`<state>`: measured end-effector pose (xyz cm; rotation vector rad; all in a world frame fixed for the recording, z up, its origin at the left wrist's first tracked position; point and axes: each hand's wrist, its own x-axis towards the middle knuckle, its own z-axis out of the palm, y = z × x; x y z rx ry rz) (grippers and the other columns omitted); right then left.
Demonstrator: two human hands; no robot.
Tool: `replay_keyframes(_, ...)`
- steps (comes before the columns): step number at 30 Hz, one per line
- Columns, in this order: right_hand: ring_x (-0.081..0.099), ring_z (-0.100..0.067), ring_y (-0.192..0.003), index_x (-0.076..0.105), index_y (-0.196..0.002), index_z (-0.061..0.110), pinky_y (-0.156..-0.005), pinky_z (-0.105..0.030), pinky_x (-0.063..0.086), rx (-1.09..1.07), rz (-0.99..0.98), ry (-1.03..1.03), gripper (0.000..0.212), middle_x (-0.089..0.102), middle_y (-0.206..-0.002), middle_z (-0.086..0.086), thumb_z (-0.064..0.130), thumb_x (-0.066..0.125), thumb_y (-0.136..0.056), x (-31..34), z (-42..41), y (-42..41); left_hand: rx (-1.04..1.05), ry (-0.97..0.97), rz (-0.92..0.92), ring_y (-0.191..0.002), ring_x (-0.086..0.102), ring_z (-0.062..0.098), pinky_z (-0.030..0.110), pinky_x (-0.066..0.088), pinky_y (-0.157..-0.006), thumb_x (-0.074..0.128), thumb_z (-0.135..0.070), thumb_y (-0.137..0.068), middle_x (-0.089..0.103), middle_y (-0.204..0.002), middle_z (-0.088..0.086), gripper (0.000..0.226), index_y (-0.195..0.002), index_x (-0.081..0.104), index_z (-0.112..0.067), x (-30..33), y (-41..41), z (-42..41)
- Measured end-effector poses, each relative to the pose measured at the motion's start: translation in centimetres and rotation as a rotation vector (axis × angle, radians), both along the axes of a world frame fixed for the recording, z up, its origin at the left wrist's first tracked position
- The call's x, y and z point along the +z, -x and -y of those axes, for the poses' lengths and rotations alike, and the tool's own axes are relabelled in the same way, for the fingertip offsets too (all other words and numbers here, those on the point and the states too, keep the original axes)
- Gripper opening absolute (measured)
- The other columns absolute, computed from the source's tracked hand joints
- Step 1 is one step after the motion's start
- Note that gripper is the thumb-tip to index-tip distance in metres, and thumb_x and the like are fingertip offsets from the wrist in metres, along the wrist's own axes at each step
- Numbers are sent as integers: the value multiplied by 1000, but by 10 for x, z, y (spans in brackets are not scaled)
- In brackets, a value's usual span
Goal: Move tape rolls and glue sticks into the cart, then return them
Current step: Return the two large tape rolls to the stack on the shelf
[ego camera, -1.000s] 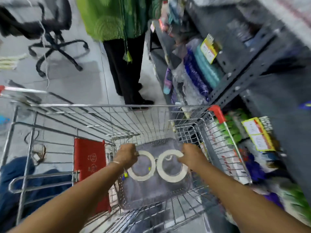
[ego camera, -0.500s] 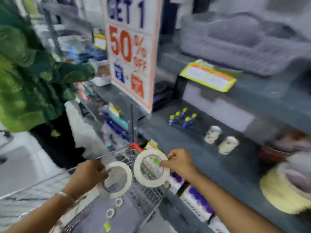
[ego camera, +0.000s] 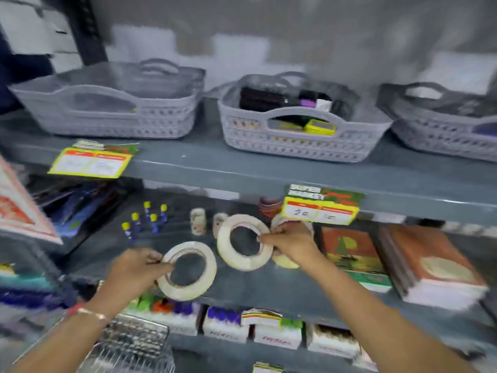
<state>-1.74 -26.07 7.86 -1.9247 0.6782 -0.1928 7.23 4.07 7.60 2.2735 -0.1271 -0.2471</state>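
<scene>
Both hands are pinching a tape roll by its rim over the middle shelf (ego camera: 269,289); right hand (ego camera: 291,244) holds its roll (ego camera: 243,242) deeper in, left hand (ego camera: 134,270) keeps its roll (ego camera: 188,270) near the front edge, so I'd guess right lands first.

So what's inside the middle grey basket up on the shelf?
The middle basket holds dark, blurry packs, something purple and a yellow-green box. Its wall hides whatever lies lower down.

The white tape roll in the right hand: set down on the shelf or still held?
Still held. The right hand pinches the white tape roll by its rim, face-on to the camera, over the grey shelf.
</scene>
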Motion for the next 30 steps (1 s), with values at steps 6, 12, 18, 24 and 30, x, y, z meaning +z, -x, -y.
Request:
replay_keyframes(6, 70, -14, -71, 68, -71, 18, -69, -34, 61, -269, 57, -3, 36, 72, -76, -4, 30, 86, -42, 7, 55, 26, -131, 126, 2, -36, 58, 3, 16, 45, -36, 84, -18, -61, 66, -43, -7, 12, -60, 73, -13, -5, -3, 76)
replay_keyframes(12, 73, -24, -65, 68, -68, 6, -69, -45, 62, -408, 37, 24, 31, 74, -73, -14, 25, 82, -48, -7, 86, 13, -236, 167, -54, -42, 62, 17, 24, 51, -44, 78, -21, -64, 73, -59, 11, 16, -69, 74, -7, -11, -9, 111)
replay_keyframes(18, 71, -22, -54, 70, -74, -3, -58, -41, 63, -419, 19, 106, 39, 74, -70, -14, 25, 82, -51, -21, 98, 6, -224, 235, -61, -46, 62, 16, 24, 54, -48, 75, -11, -61, 71, -64, 13, 10, -69, 75, -5, -21, -22, 132)
replay_keyframes(24, 69, -21, -47, 67, -78, -2, -53, -34, 61, -411, -26, 163, 37, 72, -70, -14, 24, 84, -57, -27, 102, 1, -195, 275, -68, -48, 60, 17, 21, 52, -42, 75, -5, -65, 68, -66, 13, 19, -83, 72, 0, -22, -25, 146)
replay_keyframes(30, 70, -22, -54, 67, -81, -2, -60, -37, 63, -387, -47, 216, 37, 73, -73, -13, 24, 82, -60, -31, 103, -5, -172, 242, -25, -28, 53, 14, 21, 46, -44, 74, -14, -64, 59, -41, 5, 15, -69, 70, -1, -13, -28, 170)
